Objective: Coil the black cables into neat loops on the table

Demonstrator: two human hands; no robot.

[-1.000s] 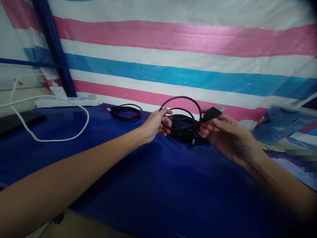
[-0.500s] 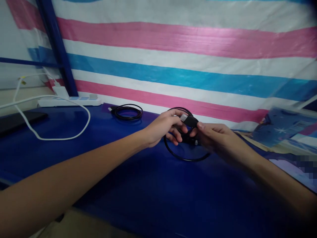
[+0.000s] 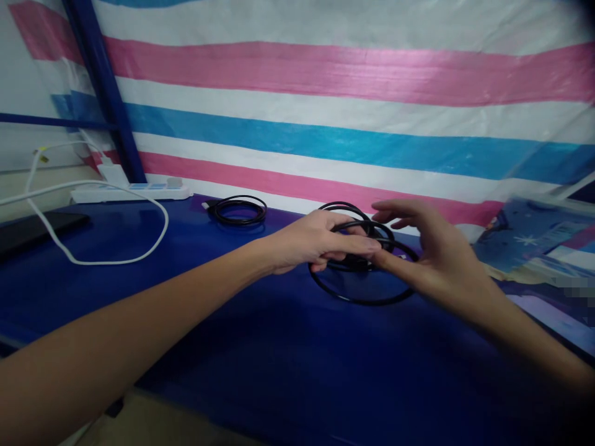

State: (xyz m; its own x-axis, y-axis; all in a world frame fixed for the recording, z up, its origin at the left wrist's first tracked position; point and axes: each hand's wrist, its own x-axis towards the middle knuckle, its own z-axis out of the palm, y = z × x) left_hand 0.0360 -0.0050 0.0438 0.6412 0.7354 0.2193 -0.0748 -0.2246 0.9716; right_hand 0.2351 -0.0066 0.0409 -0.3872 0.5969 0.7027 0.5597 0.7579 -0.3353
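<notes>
A black cable (image 3: 367,301) with its loops partly coiled lies over the blue tabletop, near the striped sheet. My left hand (image 3: 332,241) is closed on a part of its loops, thumb stretched along the top. The connector that showed before is hidden by my fingers. Just right of it, my right hand (image 3: 427,248) has its fingers raised and spread apart from the thumb. That thumb's tip is close to the left thumb; whether it touches the cable I cannot tell. A second black cable (image 3: 239,221), neatly coiled with a pale plug end, rests farther left.
A white power strip (image 3: 134,193) with a charger (image 3: 113,172) stands at the back left. A white cable (image 3: 109,262) loops in front of it, near a dark flat device (image 3: 44,229). Blue printed packaging (image 3: 515,241) lies at the right.
My right hand has let go of the cable's connector end and opened, its fingers lifting. My left hand has closed on the loops, and a loop now arches over beside its fingers.
</notes>
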